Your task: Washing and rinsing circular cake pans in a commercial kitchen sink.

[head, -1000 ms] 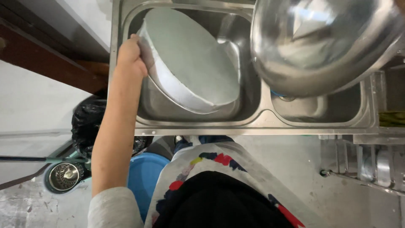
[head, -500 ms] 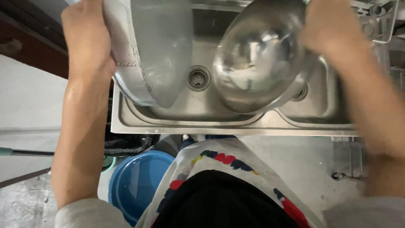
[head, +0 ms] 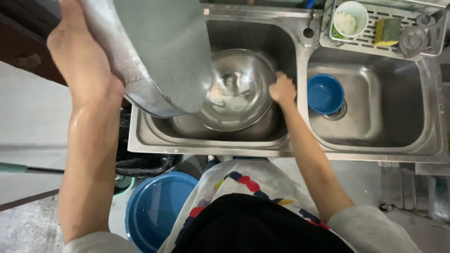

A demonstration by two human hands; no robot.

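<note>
**Two vessels at the double sink**

Nearest to the camera, the person's dark top and a patterned apron (head: 243, 187) are filling the bottom of the view, with a blue bucket (head: 152, 211) sitting on the floor below the sink's front edge.

The left hand (head: 82, 65) is clamped on the rim of a large grey pan (head: 159, 47), holding it raised and tilted above the left side of the left basin (head: 159, 133). The forearm is glistening wet. The pan is overlapping the basin's left wall and part of the steel bowl from this angle; whether it is touching anything below cannot be told.

The right hand (head: 282, 89) is closed on the right rim of a shiny steel bowl (head: 236, 89), which is sitting mouth-up down in the left basin. A little pale residue or water seems to be lying in its bottom.

As a judgement, the washing is at the handling stage: one vessel lifted, the other being steadied low in the basin. Any further move with the pan is calling for a firm grip, since it looks big and wet and is hanging right over the bowl.

Farther off, a small blue bowl (head: 325, 93) is resting by the drain of the right basin (head: 398, 93). Beyond that, a rack (head: 375, 40) is holding a white cup (head: 349, 16) and a yellow-green sponge (head: 387, 30).
</note>
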